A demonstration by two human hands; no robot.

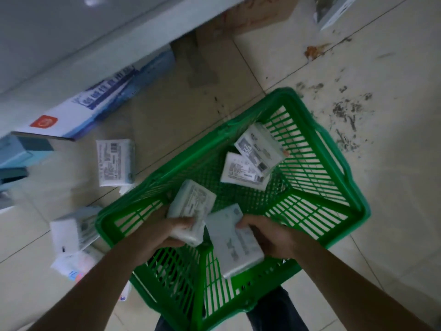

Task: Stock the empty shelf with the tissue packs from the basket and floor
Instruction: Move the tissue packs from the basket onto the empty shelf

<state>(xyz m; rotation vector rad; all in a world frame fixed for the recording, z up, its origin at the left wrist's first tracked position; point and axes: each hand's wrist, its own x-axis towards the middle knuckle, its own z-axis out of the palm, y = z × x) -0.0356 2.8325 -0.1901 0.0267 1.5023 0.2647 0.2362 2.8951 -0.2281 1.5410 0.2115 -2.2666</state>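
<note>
While blur smears labels, each grip holds a tissue pack: left hand [167, 231], right hand [269, 237].

No text is legible anywhere. Printed labels with barcode-like blocks are seen on the tissue packs [256, 155], all blurred. White lettering is carried on a blue-white box [100, 103], unreadable; a red square logo [43, 121] is also undecipherable.

I am counting 4 tissue packs [259, 149] lying in 1 green basket [343, 163], and 2 hands [167, 231] reaching in. I am seeing 2 more white packs [116, 162] lying clearly on the floor [393, 187], plus a blurred cluster I cannot count.
</note>
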